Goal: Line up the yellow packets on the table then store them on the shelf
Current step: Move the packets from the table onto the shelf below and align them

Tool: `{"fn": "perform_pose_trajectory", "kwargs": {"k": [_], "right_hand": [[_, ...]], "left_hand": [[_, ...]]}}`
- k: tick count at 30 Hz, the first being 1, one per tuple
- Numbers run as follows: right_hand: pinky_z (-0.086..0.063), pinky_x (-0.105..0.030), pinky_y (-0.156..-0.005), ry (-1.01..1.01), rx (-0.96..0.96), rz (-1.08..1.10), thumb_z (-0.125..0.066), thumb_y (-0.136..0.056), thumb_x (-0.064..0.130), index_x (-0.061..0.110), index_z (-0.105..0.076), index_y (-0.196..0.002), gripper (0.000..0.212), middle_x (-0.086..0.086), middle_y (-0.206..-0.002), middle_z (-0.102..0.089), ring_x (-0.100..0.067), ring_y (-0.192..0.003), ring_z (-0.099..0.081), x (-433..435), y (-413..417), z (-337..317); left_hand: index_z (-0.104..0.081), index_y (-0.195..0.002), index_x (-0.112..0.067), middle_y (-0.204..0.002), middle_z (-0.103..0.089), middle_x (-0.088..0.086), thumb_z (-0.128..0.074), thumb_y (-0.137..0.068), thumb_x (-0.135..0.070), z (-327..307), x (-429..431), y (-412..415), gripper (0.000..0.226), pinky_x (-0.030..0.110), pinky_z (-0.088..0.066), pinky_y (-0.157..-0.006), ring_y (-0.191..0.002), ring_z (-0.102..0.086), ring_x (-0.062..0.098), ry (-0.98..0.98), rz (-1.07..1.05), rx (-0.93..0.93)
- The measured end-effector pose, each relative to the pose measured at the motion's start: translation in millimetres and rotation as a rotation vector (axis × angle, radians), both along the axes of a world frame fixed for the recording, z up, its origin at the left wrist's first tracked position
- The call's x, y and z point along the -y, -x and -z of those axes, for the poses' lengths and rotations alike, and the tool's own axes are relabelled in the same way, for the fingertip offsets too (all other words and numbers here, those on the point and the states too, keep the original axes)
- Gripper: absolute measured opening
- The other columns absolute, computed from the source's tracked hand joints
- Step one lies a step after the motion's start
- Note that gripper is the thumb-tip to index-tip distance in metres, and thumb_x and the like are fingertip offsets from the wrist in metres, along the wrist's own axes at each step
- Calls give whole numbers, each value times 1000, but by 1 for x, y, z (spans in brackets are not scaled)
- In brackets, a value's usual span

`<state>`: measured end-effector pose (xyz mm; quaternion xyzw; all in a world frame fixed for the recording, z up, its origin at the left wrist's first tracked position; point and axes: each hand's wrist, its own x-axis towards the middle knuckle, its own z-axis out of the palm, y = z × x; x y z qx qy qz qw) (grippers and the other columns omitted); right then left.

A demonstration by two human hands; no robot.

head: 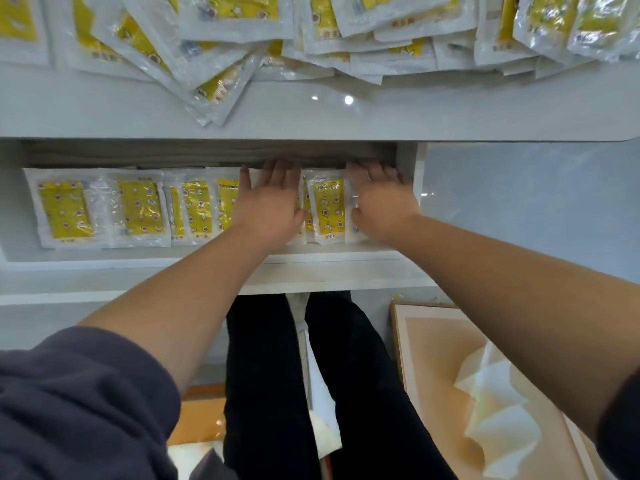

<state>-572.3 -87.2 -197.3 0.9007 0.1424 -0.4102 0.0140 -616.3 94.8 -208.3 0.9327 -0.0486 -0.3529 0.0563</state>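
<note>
Both hands are in the shelf (pixel 311 252) under the table (pixel 346 116). Left hand (pixel 270 199) lies flat on the row of packets (pixel 138 209) — fingers straight & together, gripping nothing, tips hidden under the table edge. Right hand (pixel 381 199) is flat too, fingers straight & a bit spread, thumb out, resting on packets at the row's right end. One packet (pixel 329 209) shows between the hands. Row lies side by side, some overlapping. On the tabletop — a loose pile of packets (pixel 242 29), toward the far side.
</note>
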Motion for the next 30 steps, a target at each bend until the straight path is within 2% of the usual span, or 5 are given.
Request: {"fn": "perform_pose_trajectory", "kwargs": {"k": [2, 5, 10, 15, 30], "right_hand": [[-32, -47, -108, -52, 26, 58, -54, -90, 19, 20, -29, -146, 62, -10, -144, -39, -32, -131, -40, -7, 5, -17], [-47, -40, -90, -197, 40, 193, -49, -93, 19, 18, -48, -133, 41, -8, -126, -58, -29, -110, -57, -24, 7, -57], [-53, -36, -74, -338, 52, 380, -43, -98, 22, 22, -59, -117, 26, 3, -104, -68, -19, -88, -63, -64, -11, -126], [-51, -37, -83, -416, 141, 574, -48, -94, 16, 20, -62, -112, 23, 3, -109, -64, -17, -96, -60, -105, -49, -153], [-44, -34, -93, -199, 445, 837, -58, -88, 16, 18, -58, -114, 26, -3, -125, -48, -19, -112, -50, -24, -147, -180]], "left_hand": [[-27, -146, -12, -151, -32, 11, -49, -93, -37, -23, -3, -1, 63, 50, -25, -112, -142, -26, 28, 80, -13, 35], [-55, -122, -17, -118, -61, 4, -47, -94, -27, -72, -15, -8, 31, 38, -46, -87, -109, -56, 25, 266, -80, 54], [-62, -99, -24, -86, -64, -7, -49, -93, -25, -140, -52, -39, 14, 36, -51, -68, -79, -59, 17, 352, -456, 120], [-58, -97, -21, -92, -62, -5, -54, -90, -26, -152, -93, -85, 10, 34, -49, -70, -84, -59, 17, 294, -826, 138], [-59, -104, -18, -102, -59, -1, -56, -87, -23, -191, -14, -189, 18, 33, -48, -77, -92, -56, 20, 455, -565, -74]]}}
